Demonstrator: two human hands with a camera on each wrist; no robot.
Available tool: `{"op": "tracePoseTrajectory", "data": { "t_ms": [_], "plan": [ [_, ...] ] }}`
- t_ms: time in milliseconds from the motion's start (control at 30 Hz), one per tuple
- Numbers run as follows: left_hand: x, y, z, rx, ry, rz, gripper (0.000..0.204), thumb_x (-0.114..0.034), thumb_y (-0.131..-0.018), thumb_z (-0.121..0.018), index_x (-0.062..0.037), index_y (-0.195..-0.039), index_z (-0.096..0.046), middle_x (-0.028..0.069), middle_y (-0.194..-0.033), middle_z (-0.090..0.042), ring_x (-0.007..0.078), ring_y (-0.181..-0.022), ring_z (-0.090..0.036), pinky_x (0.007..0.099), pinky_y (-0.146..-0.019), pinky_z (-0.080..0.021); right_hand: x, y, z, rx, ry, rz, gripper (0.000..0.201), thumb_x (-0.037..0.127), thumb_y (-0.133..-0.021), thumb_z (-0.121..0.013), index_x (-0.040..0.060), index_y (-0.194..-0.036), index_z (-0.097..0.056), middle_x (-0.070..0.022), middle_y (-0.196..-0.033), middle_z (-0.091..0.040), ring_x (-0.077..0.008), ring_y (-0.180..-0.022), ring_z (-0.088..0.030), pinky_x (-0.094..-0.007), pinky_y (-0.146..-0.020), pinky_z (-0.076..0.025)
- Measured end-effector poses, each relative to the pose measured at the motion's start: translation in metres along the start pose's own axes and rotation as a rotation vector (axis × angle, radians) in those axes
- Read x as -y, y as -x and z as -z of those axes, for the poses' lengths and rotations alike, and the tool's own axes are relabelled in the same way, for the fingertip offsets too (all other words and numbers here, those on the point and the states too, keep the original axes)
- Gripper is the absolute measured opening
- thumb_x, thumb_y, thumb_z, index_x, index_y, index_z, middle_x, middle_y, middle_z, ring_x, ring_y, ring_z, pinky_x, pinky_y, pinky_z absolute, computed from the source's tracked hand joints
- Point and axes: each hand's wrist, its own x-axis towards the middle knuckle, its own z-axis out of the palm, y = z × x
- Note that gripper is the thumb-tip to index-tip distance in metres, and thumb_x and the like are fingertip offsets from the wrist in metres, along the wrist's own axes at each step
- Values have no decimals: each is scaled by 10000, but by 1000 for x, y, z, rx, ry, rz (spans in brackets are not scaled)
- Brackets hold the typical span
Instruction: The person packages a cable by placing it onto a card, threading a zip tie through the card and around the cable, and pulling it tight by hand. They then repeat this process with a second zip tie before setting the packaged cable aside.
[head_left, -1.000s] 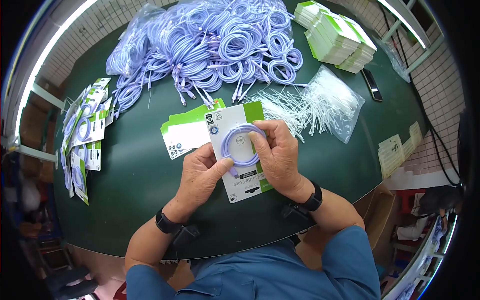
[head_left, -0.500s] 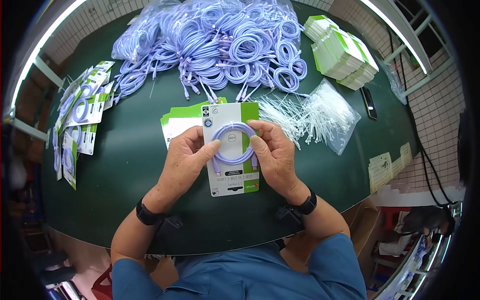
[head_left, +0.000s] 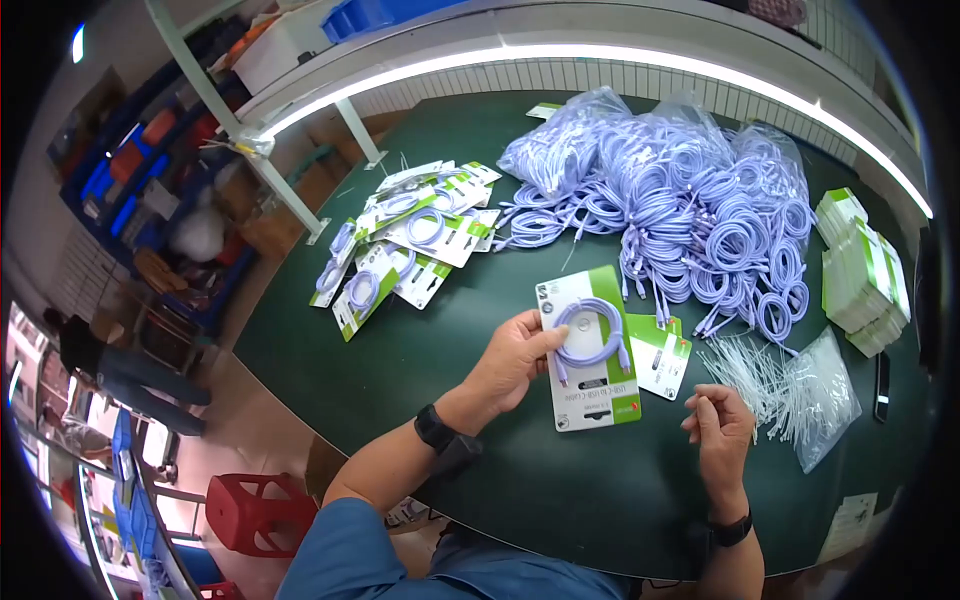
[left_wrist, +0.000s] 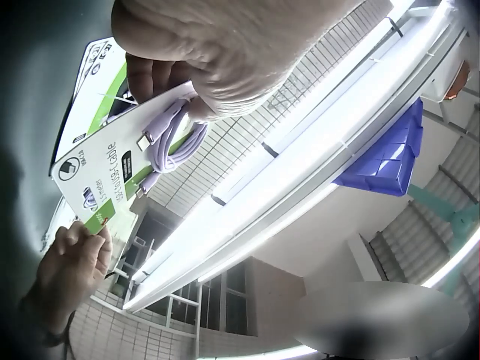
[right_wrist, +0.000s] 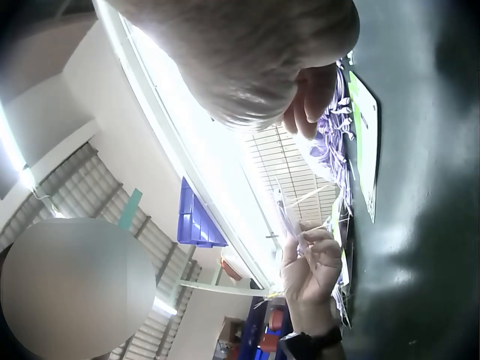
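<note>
My left hand [head_left: 505, 365] pinches a white and green retail card [head_left: 570, 408] by its left edge, thumb across the front. On the card lies a coiled lilac USB-C cable [head_left: 592, 361], its two plugs pointing toward me. In the left wrist view the thumb presses the coil [left_wrist: 180, 154] against the card. Apart from the card, my right hand [head_left: 722, 430] hovers over the table near the white cable ties [head_left: 750, 378], fingers loosely curled around nothing. Behind the held card are more flat cards [head_left: 662, 368].
Finished cards with cables [head_left: 425, 228] lie in a heap at left. A big pile of lilac cables [head_left: 690, 235] fills the back. Stacked cards [head_left: 868, 290], a bag of ties [head_left: 828, 405] and a phone [head_left: 882, 388] are at right. A red stool [head_left: 255, 510] stands beyond the table edge.
Both hands held the card; now the right hand has let go and moved away to the right. The left hand keeps the card. The head view has turned left, toward the heap of finished cards.
</note>
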Motion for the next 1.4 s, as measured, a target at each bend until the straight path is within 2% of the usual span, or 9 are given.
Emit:
{"op": "tracePoseTrajectory", "data": {
  "t_ms": [267,333,467,600,900,1033,1133,1300,1400],
  "plan": [
    [-96,-44,102,-204,200,-378,349,-171,-1044,-672,1,-1324,-555,133,-1268,-683,264,-1119,-721,406,-992,-610,4,2,-7,112,38,-66,129,60,-1070,-589,5,-1152,-672,-59,-941,-718,-63,-676,-647,-183,-555,-464],
    [-114,-48,111,-408,305,-512,440,-201,-1057,-665,34,-1395,-509,176,-1361,-625,314,-1181,-692,405,-1023,-594,6,3,-9,116,54,-75,125,50,-1061,-596,1,-1142,-679,-61,-934,-718,-67,-680,-652,-189,-561,-475],
    [-73,-53,120,-441,482,-231,567,-236,-1062,-671,47,-1492,-435,211,-1437,-561,339,-1225,-661,397,-1043,-579,5,1,-14,163,140,-28,114,16,-1031,-620,-9,-1110,-698,-69,-919,-718,-85,-693,-669,-210,-583,-509],
    [-41,-43,67,-134,70,-181,564,-211,-1050,-690,54,-1496,-470,192,-1375,-621,300,-1156,-695,382,-1005,-593,3,2,-10,213,296,81,106,-18,-995,-650,-20,-1076,-718,-77,-904,-720,-108,-704,-688,-231,-613,-541],
    [-24,-121,-8,166,-598,-150,299,-140,-1007,-720,-13,-1278,-708,110,-1233,-718,192,-1037,-716,347,-896,-604,-1,-1,-7,210,357,213,100,-5,-972,-695,-10,-1065,-732,-87,-852,-717,-136,-685,-700,-263,-622,-559],
    [-4,-153,-57,299,-1132,-444,250,-24,-942,-695,-42,-1184,-755,74,-1211,-719,211,-1048,-714,335,-880,-587,-3,-1,-7,215,383,254,100,4,-962,-707,0,-1057,-737,-96,-853,-716,-158,-696,-707,-282,-626,-559],
    [10,-170,-79,481,-1509,-1007,230,13,-840,-697,-63,-1044,-771,43,-1092,-703,244,-1016,-676,338,-868,-561,-1,-3,-6,202,399,280,103,11,-951,-715,4,-1051,-738,-108,-861,-718,-188,-707,-710,-299,-638,-559],
    [20,-189,-92,756,-1848,-1177,162,-21,-788,-701,-78,-940,-713,54,-985,-655,284,-978,-619,352,-875,-543,-2,-1,-6,202,432,296,91,60,-942,-718,16,-1021,-725,-147,-911,-728,-310,-798,-718,-384,-723,-573],
    [28,-198,-95,654,-1829,-1293,118,-63,-785,-700,-91,-888,-651,52,-943,-630,258,-936,-588,363,-877,-532,-5,-1,-6,203,430,287,90,84,-945,-715,23,-1011,-716,-155,-934,-732,-348,-846,-721,-419,-764,-580]
  ]
}}
